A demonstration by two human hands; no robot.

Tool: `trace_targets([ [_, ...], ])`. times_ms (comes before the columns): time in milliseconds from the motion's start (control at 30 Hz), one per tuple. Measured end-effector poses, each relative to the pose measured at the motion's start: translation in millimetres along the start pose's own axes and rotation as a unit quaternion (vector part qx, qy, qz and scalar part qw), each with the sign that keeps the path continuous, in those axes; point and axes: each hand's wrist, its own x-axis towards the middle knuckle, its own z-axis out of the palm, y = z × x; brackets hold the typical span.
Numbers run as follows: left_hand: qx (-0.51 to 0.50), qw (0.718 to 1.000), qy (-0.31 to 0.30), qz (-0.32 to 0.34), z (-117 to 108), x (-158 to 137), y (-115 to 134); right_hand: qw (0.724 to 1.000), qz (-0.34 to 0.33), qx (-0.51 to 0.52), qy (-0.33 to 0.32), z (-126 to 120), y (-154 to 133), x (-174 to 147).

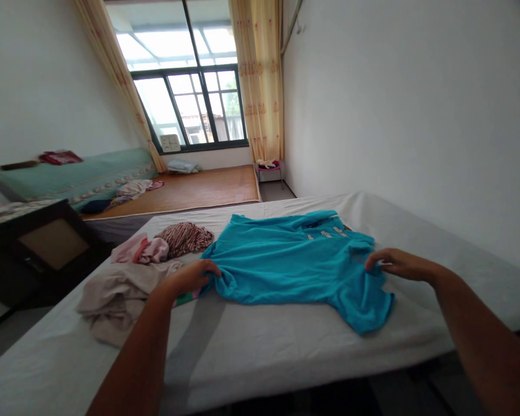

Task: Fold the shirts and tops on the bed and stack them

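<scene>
Bedroom, white walls, with a bed [286, 346] across the near field under a plain white sheet.

Nearest the camera, both forearms reach in over the bed edge. Left hand [193, 275] is closed, fingers pinching the hem corner of the shirt [286, 263]. Right hand [396, 263] is curled, fingertips pressing or pinching the cloth near the shoulder and sleeve; whether it has a full grip cannot be told.

Shirt: turquoise, short-sleeved, lying spread flat across the middle of the bed, collar end toward the right, one sleeve hanging toward the near edge. Judged light, soft and limp (no stiffness to hold a shape), not slippery, not fragile. It would sag and crease if lifted by one point; hem corners and shoulder seams look like the sound places to hold, two hands apart.

Left of the shirt, touching or just beside it: a beige garment [117, 294], a pink one [141, 249], a striped one [185, 238].

Beyond: a dark cabinet [47, 248] at left, a mat platform [199, 188], a green cushion [78, 176], a small stool [269, 167], curtains [260, 81] and a window [190, 86].
</scene>
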Motion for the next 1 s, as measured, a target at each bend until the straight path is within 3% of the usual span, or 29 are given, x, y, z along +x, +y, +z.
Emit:
trace_targets([
  [100, 0.021, 0.998, -0.041, 0.038, 9, -22, -2, 0.999, 0.003, -0.021, 0.033, 14, 13, -27],
  [300, 0.066, 0.997, 0.031, 0.018, 36, -31, 7, 0.995, -0.053, -0.007, 0.083, 51, 15, -36],
  [433, 0.048, 0.998, 0.051, 0.002, 37, -39, 17, 0.99, -0.097, -0.038, 0.092, 58, 3, -35],
  [667, -0.055, 0.993, -0.088, 0.061, 30, -89, 28, 0.98, -0.034, 0.129, 0.144, 37, 22, -80],
  [733, -0.088, 0.989, -0.103, 0.063, 25, -97, 28, 0.978, -0.024, 0.152, 0.144, 35, 26, -84],
  [867, -0.157, 0.986, -0.015, 0.055, 1, -84, 22, 0.97, -0.01, 0.157, 0.185, 28, 16, -55],
  [1000, -0.239, 0.96, 0.148, 0.018, -19, -27, 11, 0.943, 0.063, 0.04, 0.325, -1, 2, 7],
])
